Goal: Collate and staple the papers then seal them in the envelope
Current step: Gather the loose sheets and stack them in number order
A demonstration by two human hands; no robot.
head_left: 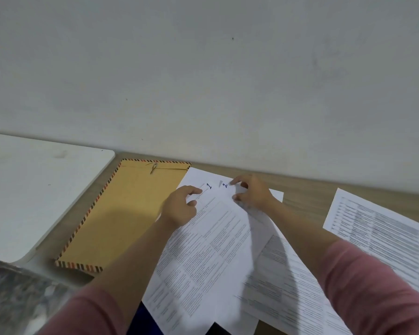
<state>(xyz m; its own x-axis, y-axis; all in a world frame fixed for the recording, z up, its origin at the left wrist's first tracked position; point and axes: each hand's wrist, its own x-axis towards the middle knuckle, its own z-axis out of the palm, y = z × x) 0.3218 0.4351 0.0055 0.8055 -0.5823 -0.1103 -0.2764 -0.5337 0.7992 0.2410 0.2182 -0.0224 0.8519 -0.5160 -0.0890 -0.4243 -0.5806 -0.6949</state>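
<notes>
We see a wooden table (305,197) set against a plain pale wall (203,68), with printed sheets spread over it. Our left hand (179,209) rests on the top left part of a white sheet marked with a handwritten "1" (211,243), fingers curled loosely and the fingertips touching the paper near its upper edge; it presses rather than grips. Our right hand (252,192) is at the top corner of a second sheet marked "2" (230,187), thumb and fingers narrowed as if pinching that corner, though we cannot tell for sure whether the paper is actually caught between them. Sheet 1 overlaps sheet 2, and both are thin, flat and covered in small dense print laid out in columns and boxes.

Below the right forearm lies another printed sheet (281,286) with grey shaded blocks, partly under sheet 1. Well apart to the right, a further page (377,228) of table-like print lies alone on the wood.

Just left of the sheets lies a long brown paper envelope (121,213), flat, with a striped red and dark border around its edges and a string clasp near its top. Whether it holds anything we cannot tell. Beside it, further left, is a smooth white board (34,189) with rounded corners. At the lower left corner is a blurred, shiny, crinkled plastic item (15,293). Both forearms end in pink sleeves (377,286).
</notes>
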